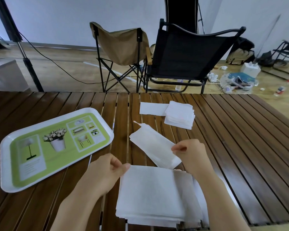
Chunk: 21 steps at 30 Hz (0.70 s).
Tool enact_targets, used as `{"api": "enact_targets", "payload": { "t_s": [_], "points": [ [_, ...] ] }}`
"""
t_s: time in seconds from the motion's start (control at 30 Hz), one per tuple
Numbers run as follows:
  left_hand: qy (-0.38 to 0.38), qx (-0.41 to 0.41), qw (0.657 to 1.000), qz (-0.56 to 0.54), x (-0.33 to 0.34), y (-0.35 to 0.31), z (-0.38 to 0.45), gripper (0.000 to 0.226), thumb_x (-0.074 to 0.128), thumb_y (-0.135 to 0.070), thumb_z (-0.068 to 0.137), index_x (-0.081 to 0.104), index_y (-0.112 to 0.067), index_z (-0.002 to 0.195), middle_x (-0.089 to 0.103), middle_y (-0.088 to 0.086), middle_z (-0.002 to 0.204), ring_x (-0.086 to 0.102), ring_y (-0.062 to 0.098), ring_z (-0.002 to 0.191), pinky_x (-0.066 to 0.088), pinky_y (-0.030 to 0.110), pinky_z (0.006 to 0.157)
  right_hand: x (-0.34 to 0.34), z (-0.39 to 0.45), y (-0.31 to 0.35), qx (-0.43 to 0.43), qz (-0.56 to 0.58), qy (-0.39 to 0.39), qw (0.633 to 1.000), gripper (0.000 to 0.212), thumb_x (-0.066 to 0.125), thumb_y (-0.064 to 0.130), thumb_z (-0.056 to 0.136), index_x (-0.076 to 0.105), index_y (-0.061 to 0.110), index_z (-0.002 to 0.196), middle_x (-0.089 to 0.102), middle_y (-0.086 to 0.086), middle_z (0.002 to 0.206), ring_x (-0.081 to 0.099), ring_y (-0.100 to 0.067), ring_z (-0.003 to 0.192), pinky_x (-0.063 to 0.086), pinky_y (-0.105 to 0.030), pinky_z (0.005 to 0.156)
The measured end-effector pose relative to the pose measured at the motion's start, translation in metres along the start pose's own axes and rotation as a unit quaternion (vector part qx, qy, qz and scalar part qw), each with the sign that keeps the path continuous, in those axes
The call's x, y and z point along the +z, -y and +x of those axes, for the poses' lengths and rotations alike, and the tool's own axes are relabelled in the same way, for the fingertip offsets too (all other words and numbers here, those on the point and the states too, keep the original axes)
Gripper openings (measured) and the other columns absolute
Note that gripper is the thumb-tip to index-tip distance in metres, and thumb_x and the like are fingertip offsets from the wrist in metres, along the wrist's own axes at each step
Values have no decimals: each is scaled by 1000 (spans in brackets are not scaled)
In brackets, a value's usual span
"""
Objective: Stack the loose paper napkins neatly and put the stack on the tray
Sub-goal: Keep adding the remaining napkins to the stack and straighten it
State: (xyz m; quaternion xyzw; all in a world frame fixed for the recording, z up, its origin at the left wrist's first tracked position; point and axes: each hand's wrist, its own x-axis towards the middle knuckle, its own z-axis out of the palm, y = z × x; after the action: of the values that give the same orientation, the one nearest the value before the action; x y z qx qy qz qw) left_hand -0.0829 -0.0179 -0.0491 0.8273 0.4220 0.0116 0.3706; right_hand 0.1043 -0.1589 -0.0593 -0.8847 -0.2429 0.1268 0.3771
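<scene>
A thick stack of white napkins [150,194] lies at the near edge of the slatted wooden table [232,130]. My left hand [105,172] pinches the stack's top sheet at its far left corner. My right hand [190,154] grips the near end of a folded napkin [153,145] that slants away to the upper left. A smaller napkin pile [180,116] and a single flat napkin [152,108] lie farther back. The green and white tray [5,164] sits to the left with nothing on it.
Beyond the table's far edge stand a tan folding chair [122,47] and a black folding chair [187,55]. A light stand pole [27,59] rises at the far left. Cables, bags and clutter [237,79] lie on the floor at the right.
</scene>
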Motion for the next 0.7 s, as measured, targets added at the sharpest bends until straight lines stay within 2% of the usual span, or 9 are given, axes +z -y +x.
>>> {"api": "enact_targets", "payload": {
  "t_s": [0.13,0.2,0.33,0.4,0.47,0.53,0.57,0.63,0.7],
  "points": [
    [-80,49,993,-66,-1,-4,4,40,70,-38,81,46,-25,111,57,-7,110,56,11,108,45,23,87,-14,-6,20,-44,69,-63,995,16,65,1,82,66,17,77,63,5,71,57,-9,66,43,-15,59],
    [-99,69,988,-94,-2,-8,4,56,74,-35,76,44,-25,122,54,-5,124,51,14,120,42,29,97,-20,-9,28,-60,131,-58,988,17,60,0,83,62,16,77,57,3,64,50,-14,59,43,-23,60],
    [-88,94,979,-158,-5,-15,0,93,76,-48,64,28,-32,142,41,-5,146,38,15,136,34,35,108,-31,-20,41,-70,292,3,954,20,54,1,82,59,20,77,48,-2,69,42,-21,69,35,-33,63],
    [-84,109,974,-181,-7,-17,-1,107,72,-57,54,19,-38,145,35,-7,151,32,15,140,31,38,110,-37,-27,46,-62,372,48,925,19,53,6,73,60,23,75,47,-6,74,40,-26,74,33,-33,62],
    [-87,128,967,-201,-9,-18,-2,112,73,-58,53,12,-42,147,34,-10,151,30,13,141,30,40,111,-43,-33,50,-45,436,91,894,18,53,6,70,61,22,74,49,-12,76,43,-31,67,33,-29,57],
    [-75,146,959,-230,-11,-19,-2,112,78,-60,56,15,-41,146,42,-14,146,38,10,136,37,36,107,-48,-39,54,-33,481,130,866,17,55,3,74,60,19,75,58,-10,77,55,-26,60,43,-24,51],
    [-60,150,953,-257,-11,-19,-2,109,82,-58,56,21,-38,144,49,-14,138,47,8,128,46,28,99,-50,-41,55,-28,495,140,857,18,55,0,79,59,18,76,61,-8,77,58,-22,59,45,-23,49],
    [-28,157,937,-312,-12,-21,-3,92,86,-40,59,36,-29,135,62,-11,119,62,5,108,53,11,73,-53,-43,56,-1,518,138,844,25,48,-4,88,57,17,78,64,-6,76,61,-18,57,47,-23,47],
    [-13,173,927,-334,-11,-25,-5,74,81,-26,64,44,-28,128,67,-10,111,66,1,97,51,7,66,-53,-44,55,35,525,118,842,27,47,-3,90,56,18,76,65,-4,73,62,-16,56,47,-23,46]
  ]
}}
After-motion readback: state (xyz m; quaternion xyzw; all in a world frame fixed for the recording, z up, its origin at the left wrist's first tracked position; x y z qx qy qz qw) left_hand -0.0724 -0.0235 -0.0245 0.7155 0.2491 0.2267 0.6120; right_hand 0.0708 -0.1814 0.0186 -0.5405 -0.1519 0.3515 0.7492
